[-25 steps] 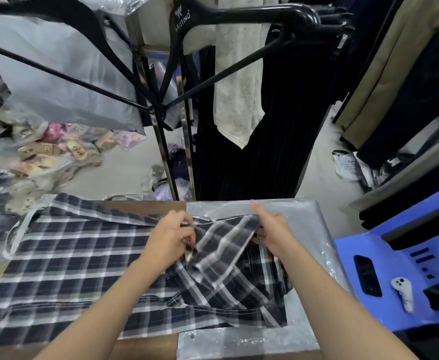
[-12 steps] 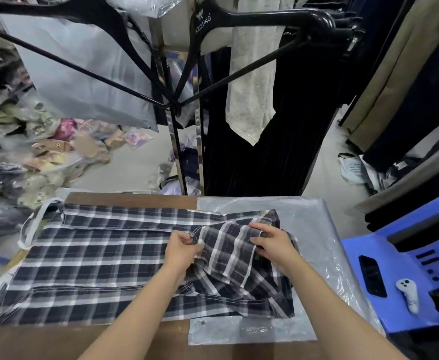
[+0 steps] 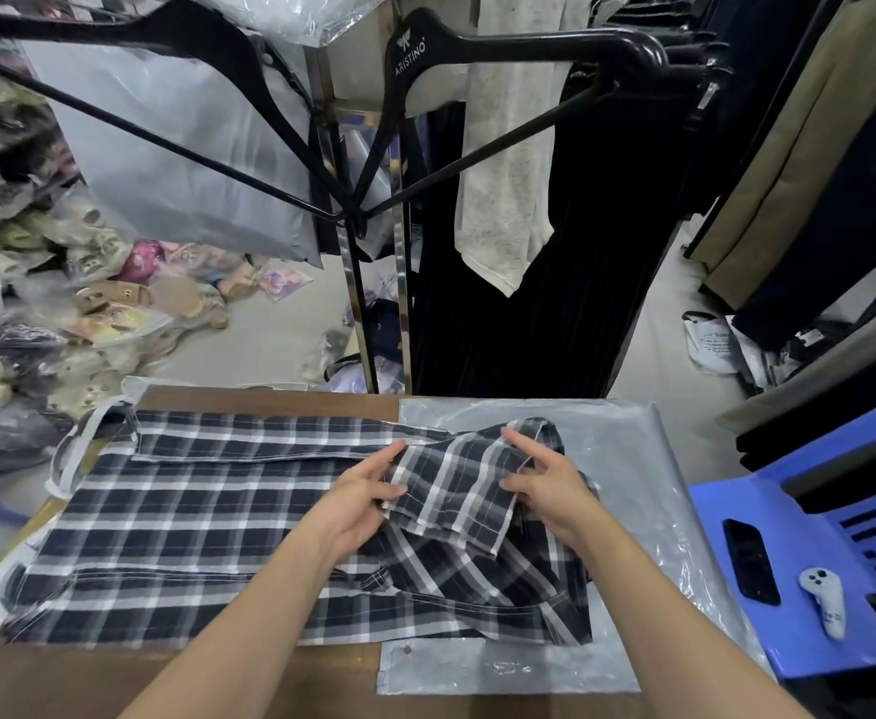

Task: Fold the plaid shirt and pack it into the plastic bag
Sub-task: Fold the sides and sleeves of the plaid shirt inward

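Note:
The dark blue and white plaid shirt (image 3: 176, 516) lies spread flat across the brown table (image 3: 249, 677), its right part resting on a clear plastic bag (image 3: 633, 474). A folded-over piece of the shirt, a sleeve or collar part (image 3: 451, 490), sits bunched at the right. My left hand (image 3: 368, 495) touches its left edge with fingers stretched out. My right hand (image 3: 539, 480) rests on its right side, fingers spread and slightly lifted. Neither hand clearly pinches the cloth.
A blue plastic stool (image 3: 830, 552) at the right holds a black phone (image 3: 751, 560) and a small white controller (image 3: 823, 599). A metal rack (image 3: 358, 313) with black hangers and dark hanging clothes stands behind the table. Bagged shoes (image 3: 52, 303) pile up at the left.
Both hands had been pinching the folded plaid piece; now their fingers have opened and straightened on it. The piece lies flatter, and the view has shifted slightly.

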